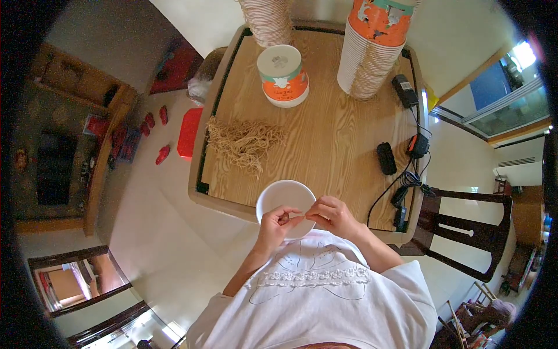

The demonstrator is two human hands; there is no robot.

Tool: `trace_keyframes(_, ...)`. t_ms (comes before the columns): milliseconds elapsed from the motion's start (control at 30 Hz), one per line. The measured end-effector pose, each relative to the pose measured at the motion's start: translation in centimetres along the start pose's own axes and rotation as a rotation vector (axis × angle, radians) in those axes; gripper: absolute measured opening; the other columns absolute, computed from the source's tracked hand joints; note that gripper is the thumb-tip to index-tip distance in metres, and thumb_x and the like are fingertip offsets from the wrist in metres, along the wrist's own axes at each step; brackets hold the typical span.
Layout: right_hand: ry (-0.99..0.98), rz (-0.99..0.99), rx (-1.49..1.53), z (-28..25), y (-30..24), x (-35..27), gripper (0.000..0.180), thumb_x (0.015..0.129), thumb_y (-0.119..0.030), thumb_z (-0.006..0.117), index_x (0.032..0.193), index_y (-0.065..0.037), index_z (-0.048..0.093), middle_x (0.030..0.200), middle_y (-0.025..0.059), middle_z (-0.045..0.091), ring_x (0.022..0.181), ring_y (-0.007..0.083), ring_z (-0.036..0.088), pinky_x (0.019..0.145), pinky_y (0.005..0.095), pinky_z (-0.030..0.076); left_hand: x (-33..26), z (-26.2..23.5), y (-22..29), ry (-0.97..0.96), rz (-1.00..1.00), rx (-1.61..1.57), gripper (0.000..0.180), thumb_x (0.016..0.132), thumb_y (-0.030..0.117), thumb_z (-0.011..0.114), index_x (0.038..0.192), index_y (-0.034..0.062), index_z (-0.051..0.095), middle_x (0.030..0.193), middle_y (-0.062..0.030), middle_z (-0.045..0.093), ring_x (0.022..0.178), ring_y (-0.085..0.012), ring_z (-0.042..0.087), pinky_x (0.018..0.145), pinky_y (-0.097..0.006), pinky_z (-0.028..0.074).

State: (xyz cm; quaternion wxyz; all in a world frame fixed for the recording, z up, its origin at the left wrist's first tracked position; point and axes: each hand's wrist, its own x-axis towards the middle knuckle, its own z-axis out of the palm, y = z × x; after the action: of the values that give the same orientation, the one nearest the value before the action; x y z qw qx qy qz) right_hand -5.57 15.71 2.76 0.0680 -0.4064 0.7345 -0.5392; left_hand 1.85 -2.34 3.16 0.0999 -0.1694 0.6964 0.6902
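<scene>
A white paper bucket (272, 198) stands at the table's near edge, close against my body, its round mouth facing up. Over its near rim my left hand (275, 225) and my right hand (333, 216) meet with fingertips pinched together. Whatever lies between the fingers is too small to make out. Beyond the bucket, to the left, lies a loose tangle of tan twine (247, 142). Farther back, one orange, green and white paper bucket (283, 84) rests upside down.
Nested bucket stacks with twine along their sides stand at the back left (267, 20) and back right (372, 52) of the wooden table (314, 139). Black adapters (386, 158) and cables (411, 179) lie along its right edge. A dark chair (465, 232) stands at right, a red stool (189, 134) at left.
</scene>
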Motion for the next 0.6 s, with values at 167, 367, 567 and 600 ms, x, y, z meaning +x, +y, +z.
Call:
trace_keyframes(167, 0.014, 0.003, -0.021, 0.1, -0.1, 0.1, 0.008, 0.077, -0.01, 0.063, 0.08, -0.004, 0.059, 0.076, 0.0086, 0.055, 0.071, 0.0256, 0.055, 0.059, 0.0344, 0.044, -0.5, 0.8, 0.2, 0.04, 0.072, 0.019, 0.011, 0.077, 0.002, 0.065, 0.088, 0.0024, 0.066, 0.078, -0.0004, 0.064, 0.069, -0.0049, 0.057, 0.06, -0.018, 0.046)
trace_keyframes(367, -0.064, 0.252, 0.001, 0.7, 1.0, -0.8, 0.013, 0.078, -0.014, 0.062, 0.08, -0.002, 0.058, 0.077, 0.0113, 0.055, 0.071, 0.0298, 0.054, 0.059, 0.0378, 0.045, -0.3, 0.8, -0.2, 0.041, 0.074, 0.079, 0.011, 0.079, 0.004, 0.064, 0.089, 0.0001, 0.065, 0.081, -0.0029, 0.066, 0.075, -0.0072, 0.06, 0.066, -0.02, 0.048)
trace_keyframes(567, 0.06, 0.149, 0.117, 0.0, -0.2, 0.2, 0.012, 0.074, -0.01, 0.068, 0.083, -0.006, 0.061, 0.078, 0.0075, 0.057, 0.072, 0.0241, 0.057, 0.059, 0.0334, 0.045, 0.0, 0.4, -0.3, -0.003, 0.003, 0.058, 0.013, 0.079, 0.007, 0.064, 0.089, -0.001, 0.064, 0.08, -0.0038, 0.065, 0.073, -0.0067, 0.059, 0.065, -0.02, 0.047)
trace_keyframes(600, 0.061, 0.15, 0.117, -0.1, 0.1, 0.1, 0.012, 0.074, -0.01, 0.068, 0.083, -0.006, 0.061, 0.078, 0.0075, 0.057, 0.072, 0.0241, 0.057, 0.059, 0.0334, 0.045, 0.0, 0.4, -0.5, -0.016, -0.003, 0.03, 0.013, 0.079, 0.007, 0.064, 0.089, -0.0008, 0.064, 0.08, -0.0038, 0.065, 0.073, -0.0065, 0.059, 0.065, -0.02, 0.047)
